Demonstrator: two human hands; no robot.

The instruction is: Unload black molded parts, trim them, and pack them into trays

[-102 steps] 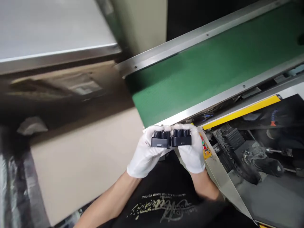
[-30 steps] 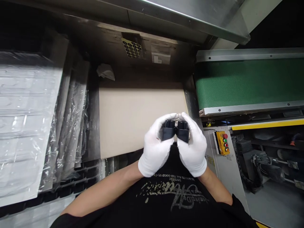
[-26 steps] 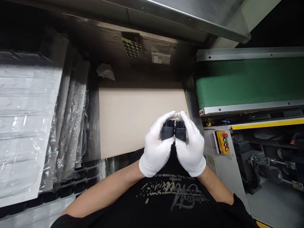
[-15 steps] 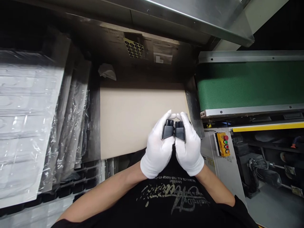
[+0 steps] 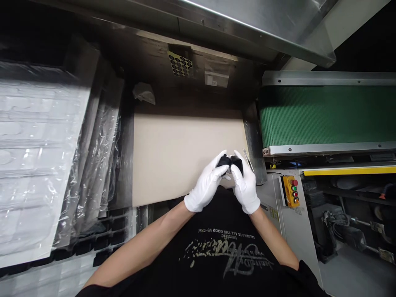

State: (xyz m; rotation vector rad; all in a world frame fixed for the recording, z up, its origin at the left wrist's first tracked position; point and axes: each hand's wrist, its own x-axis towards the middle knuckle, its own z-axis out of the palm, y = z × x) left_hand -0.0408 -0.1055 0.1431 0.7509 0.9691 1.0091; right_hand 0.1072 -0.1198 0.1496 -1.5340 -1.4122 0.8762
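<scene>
White gloves cover both hands, which are close together over the right front part of a beige board [image 5: 173,156]. My left hand [image 5: 206,181] is closed on a small black plastic part [image 5: 224,164], its thumb lying across the near side. My right hand [image 5: 246,183] grips a second black plastic part [image 5: 236,163] of similar size, the thumb pressed against it. The two parts sit side by side, almost touching; the fingers hide much of each. Just right of my right hand a thin metal tool [image 5: 248,160], perhaps tweezers, lies at the board's edge.
Plastic-wrapped trays [image 5: 34,156] are stacked on the left, over black trays [image 5: 105,243]. A crumpled white cloth or paper [image 5: 144,93] and a sheet of round black stickers [image 5: 180,66] are at the back. On the right are a green conveyor belt [image 5: 324,117] and a yellow button box [image 5: 291,192].
Both hands have moved slightly forward and turned the black parts, so their paired round ends no longer face up. My thumbs now lie over the parts. The thin metal tool shows more.
</scene>
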